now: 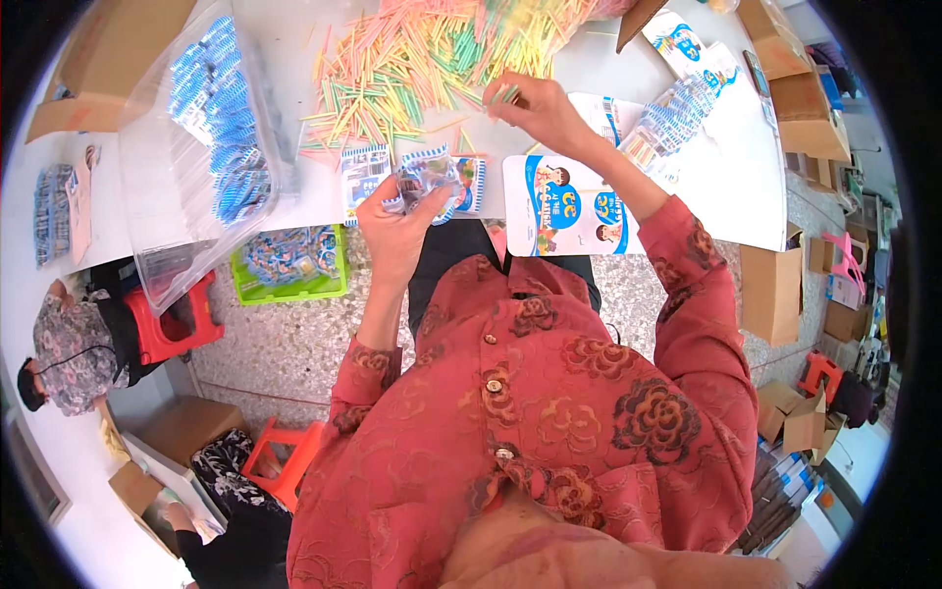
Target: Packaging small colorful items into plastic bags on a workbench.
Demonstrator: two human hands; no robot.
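My left hand (394, 218) is closed on a small clear packet (428, 169) with a blue-and-white striped edge, held at the table's near edge. Beside it lie a similar packet (366, 169) on the left and another (473, 187) on the right, partly hidden. My right hand (535, 106) is raised at the near right edge of a big heap of thin pastel sticks (397, 64) in pink, yellow and green. Its fingertips pinch a few greenish sticks (506, 95). A printed white-and-blue carton sheet (564, 221) lies under my right forearm.
To the left, a clear plastic bag (147, 187) holds many striped packets (231, 128). More packets (677, 113) lie at the right. A green crate (292, 293) of packets stands on the floor, near red stools (177, 316). Cardboard boxes (770, 290) flank the table; other people sit at the left.
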